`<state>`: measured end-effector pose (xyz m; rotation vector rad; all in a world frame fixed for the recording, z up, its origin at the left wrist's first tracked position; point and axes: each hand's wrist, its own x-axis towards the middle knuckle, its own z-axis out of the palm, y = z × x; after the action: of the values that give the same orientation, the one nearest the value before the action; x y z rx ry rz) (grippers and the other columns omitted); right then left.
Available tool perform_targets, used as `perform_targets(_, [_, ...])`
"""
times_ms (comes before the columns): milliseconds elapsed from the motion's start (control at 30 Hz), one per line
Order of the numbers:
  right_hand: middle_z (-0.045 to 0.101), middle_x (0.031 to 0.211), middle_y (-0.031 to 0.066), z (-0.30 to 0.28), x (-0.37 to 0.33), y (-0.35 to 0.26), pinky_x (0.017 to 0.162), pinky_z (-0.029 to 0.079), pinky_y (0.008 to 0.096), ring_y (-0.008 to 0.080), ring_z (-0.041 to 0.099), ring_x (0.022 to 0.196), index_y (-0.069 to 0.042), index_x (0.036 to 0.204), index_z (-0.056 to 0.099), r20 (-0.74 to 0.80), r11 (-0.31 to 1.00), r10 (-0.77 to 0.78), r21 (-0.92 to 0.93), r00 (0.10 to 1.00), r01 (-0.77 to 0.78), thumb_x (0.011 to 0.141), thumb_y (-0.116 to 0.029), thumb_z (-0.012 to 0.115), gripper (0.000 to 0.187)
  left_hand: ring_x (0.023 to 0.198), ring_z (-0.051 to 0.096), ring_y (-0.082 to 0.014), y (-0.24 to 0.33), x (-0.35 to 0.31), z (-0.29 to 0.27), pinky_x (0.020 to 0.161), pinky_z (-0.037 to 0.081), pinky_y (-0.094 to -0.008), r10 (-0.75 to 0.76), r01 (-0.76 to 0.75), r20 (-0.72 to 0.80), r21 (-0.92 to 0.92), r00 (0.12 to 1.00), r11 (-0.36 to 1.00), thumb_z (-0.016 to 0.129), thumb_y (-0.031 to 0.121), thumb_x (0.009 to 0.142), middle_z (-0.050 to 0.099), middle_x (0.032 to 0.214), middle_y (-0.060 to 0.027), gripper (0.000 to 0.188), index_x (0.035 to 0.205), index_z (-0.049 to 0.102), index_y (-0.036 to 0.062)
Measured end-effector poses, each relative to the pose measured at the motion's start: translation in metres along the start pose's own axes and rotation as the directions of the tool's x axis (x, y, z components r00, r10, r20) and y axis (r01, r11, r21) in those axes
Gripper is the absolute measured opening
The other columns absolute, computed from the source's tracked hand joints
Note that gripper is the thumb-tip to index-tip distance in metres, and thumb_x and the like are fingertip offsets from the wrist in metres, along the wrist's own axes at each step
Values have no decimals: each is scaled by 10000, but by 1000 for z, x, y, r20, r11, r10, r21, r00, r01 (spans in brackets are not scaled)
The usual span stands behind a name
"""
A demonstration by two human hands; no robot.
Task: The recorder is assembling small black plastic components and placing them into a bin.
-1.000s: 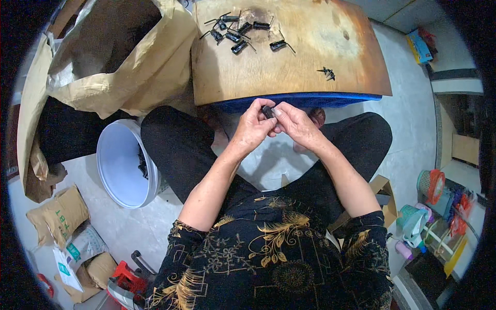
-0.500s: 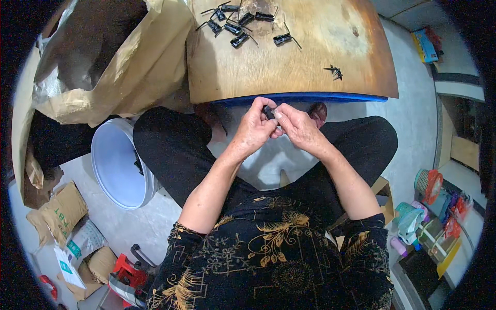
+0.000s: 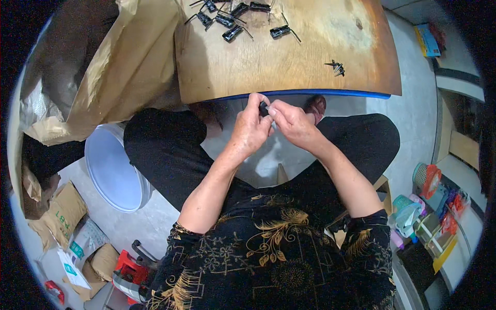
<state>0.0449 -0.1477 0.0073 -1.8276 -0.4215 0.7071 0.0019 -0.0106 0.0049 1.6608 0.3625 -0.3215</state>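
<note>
together, the left hand [image 3: 251, 132] and right hand [image 3: 292, 123] pinch one small black clip [image 3: 263, 109] beside the wooden board [image 3: 289, 62].

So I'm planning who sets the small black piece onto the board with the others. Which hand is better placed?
Probably the left hand: its fingertips pinch the small black piece near the wooden board edge, and the clips lie up on its side. The right hand touches it too.

The person is wearing a black short-sleeved top [image 3: 268, 263] patterned with gold leaf and floral print, sleeves ending above the elbows. Black trousers [image 3: 165, 144] are covering both legs. Forearms and hands are showing no gloves.
</note>
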Motion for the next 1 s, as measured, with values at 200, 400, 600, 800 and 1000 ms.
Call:
perform_targets(200, [493,648,130,8,8,14,570,413,325,215,493,577,-11,841,494,-68,993,-50,-108,996,42,907,-166,456,173,537,588,-203,8,1,2,505,453,-338,95,-82,-88,147,992,986,523,13,806,555,599,-116,206,970,407,58])
perform_targets(400, [476,651,70,8,5,16,554,403,307,133,477,603,-20,935,506,-141,994,-101,-47,985,95,918,-189,457,177,587,597,-199,5,0,4,533,457,-338,278,-226,-114,338,954,914,535,41,812,582,692,-129,233,1011,415,53])
perform_targets(600, [505,709,4,1,-5,10,487,354,216,71,425,561,-41,1053,510,-135,987,35,159,990,-13,925,-251,461,251,575,544,-105,11,-2,-10,485,432,-202,72,-68,-17,-574,997,816,512,60,850,571,754,-42,200,1037,442,55])
perform_targets(800, [521,691,-24,-9,-15,-2,407,285,167,13,405,491,-68,891,529,-27,922,102,377,994,-84,910,-247,496,183,621,568,-136,13,-10,-13,529,480,-214,53,30,86,-749,995,661,473,70,883,544,840,-69,415,1280,352,70])
perform_targets(1000, [510,679,-31,-11,-18,-5,404,280,153,10,402,494,-75,926,529,-50,886,40,463,998,-12,889,-247,541,177,614,580,-141,9,-11,-13,531,491,-218,75,65,176,-676,982,734,456,109,897,558,823,-75,417,1292,335,54])
